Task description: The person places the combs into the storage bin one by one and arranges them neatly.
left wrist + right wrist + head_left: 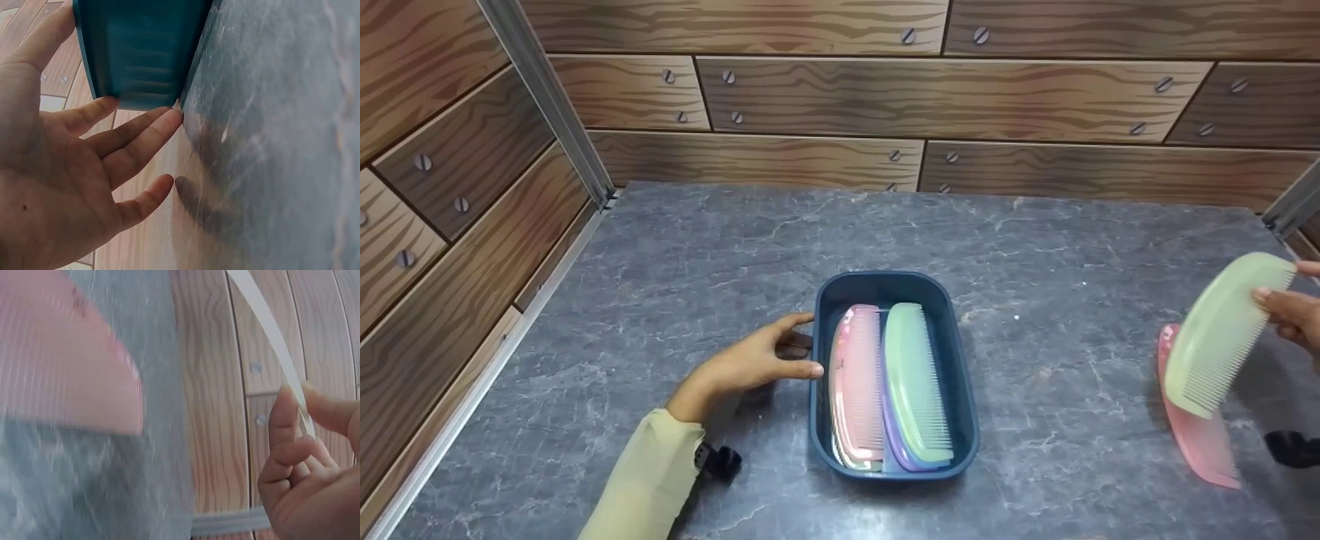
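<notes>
**Combs at the blue tray**

L hand [757, 365] rests open against the left wall of the blue tray [952, 334], fingers straight, thumb at the rim; wrist view shows fingertips [169, 121] touching the tray's outer side, nothing gripped. In the tray: a pink comb [856, 382] and a green comb [915, 382] side by side, w/ a purple one partly hidden under the green. Further right, a 2nd pink comb [1200, 442] lies on the table, well apart from the tray. R hand [1294, 315], cut off by the frame edge, pinches a pale green comb [1222, 337] by its upper end, held tilted above that pink comb. R wrist view is blurred. Surface: grey marble-look table [697, 262]; wood-pattern panel walls [945, 97] w/ screws behind and at left
</notes>
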`<action>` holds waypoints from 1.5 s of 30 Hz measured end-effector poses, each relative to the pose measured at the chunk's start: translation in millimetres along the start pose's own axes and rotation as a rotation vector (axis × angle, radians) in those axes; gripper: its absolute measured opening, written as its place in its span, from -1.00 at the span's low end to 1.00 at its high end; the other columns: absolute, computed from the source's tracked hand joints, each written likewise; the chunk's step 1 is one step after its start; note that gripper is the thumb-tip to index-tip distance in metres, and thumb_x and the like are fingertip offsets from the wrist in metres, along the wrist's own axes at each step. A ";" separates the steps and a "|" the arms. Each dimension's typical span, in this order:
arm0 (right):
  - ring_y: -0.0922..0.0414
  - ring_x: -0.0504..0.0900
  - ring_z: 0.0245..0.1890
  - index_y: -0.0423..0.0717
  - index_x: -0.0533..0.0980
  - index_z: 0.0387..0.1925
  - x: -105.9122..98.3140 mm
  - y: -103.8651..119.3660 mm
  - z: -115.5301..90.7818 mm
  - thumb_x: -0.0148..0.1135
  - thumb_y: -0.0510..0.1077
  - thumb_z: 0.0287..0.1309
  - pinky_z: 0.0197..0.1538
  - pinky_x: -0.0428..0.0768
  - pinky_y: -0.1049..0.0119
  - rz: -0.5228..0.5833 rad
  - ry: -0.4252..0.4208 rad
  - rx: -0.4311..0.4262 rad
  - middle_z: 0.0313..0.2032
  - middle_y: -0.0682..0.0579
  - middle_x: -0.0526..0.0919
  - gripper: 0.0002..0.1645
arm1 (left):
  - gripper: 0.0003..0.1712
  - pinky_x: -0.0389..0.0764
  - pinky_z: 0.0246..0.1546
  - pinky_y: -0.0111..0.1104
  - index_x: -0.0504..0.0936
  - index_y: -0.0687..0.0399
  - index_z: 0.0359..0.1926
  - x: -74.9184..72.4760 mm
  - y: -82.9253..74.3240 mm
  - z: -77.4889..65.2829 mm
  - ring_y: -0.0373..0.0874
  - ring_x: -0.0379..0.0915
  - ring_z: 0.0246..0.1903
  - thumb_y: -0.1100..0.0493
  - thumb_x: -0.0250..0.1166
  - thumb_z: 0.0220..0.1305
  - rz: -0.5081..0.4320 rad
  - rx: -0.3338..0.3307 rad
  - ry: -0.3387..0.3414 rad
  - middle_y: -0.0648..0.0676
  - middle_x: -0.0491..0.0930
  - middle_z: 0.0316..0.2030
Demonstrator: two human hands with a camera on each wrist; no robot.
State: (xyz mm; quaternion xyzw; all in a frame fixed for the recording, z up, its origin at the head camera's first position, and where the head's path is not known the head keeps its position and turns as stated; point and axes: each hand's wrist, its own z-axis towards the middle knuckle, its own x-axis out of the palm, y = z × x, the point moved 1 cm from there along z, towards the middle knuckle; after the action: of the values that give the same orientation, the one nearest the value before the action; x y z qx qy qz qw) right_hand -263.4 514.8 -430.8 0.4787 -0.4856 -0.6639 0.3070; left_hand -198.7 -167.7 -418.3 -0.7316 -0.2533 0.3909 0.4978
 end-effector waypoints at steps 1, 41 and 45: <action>0.42 0.50 -0.72 0.40 0.11 0.25 -2.5 -12.3 11.3 0.30 -0.07 0.19 -0.73 0.28 0.47 0.054 0.010 0.013 -0.63 0.46 0.62 -0.26 | 0.03 0.43 0.29 -0.07 -0.01 0.07 0.50 0.0 0.2 0.2 0.17 0.30 0.31 -0.05 0.39 0.18 0.002 -0.001 -0.001 0.32 0.34 0.29; 0.16 0.68 -0.60 -0.01 0.15 0.02 167.4 162.7 -96.0 0.20 -0.46 0.17 -0.59 0.52 0.46 0.714 0.431 0.096 -0.52 -0.05 0.70 -0.44 | 0.02 0.42 0.29 -0.06 0.01 0.08 0.50 1.1 -1.9 -1.1 0.21 0.30 0.31 -0.04 0.38 0.18 0.021 -0.009 -0.009 0.33 0.33 0.29; 0.16 0.70 -0.59 -0.01 0.16 0.01 185.1 170.9 -100.5 0.20 -0.46 0.16 -0.60 0.50 0.47 0.716 0.455 0.095 -0.52 -0.04 0.71 -0.45 | 0.01 0.42 0.29 -0.05 0.01 0.08 0.50 0.6 -3.3 -1.5 0.21 0.30 0.31 -0.03 0.38 0.19 0.024 -0.004 -0.010 0.34 0.33 0.29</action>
State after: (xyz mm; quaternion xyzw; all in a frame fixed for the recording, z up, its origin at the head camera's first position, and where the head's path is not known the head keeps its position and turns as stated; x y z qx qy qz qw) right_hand -244.7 259.9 -339.8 0.4278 -0.5709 -0.3697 0.5952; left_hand -197.1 -166.8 -415.1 -0.7335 -0.2477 0.4000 0.4905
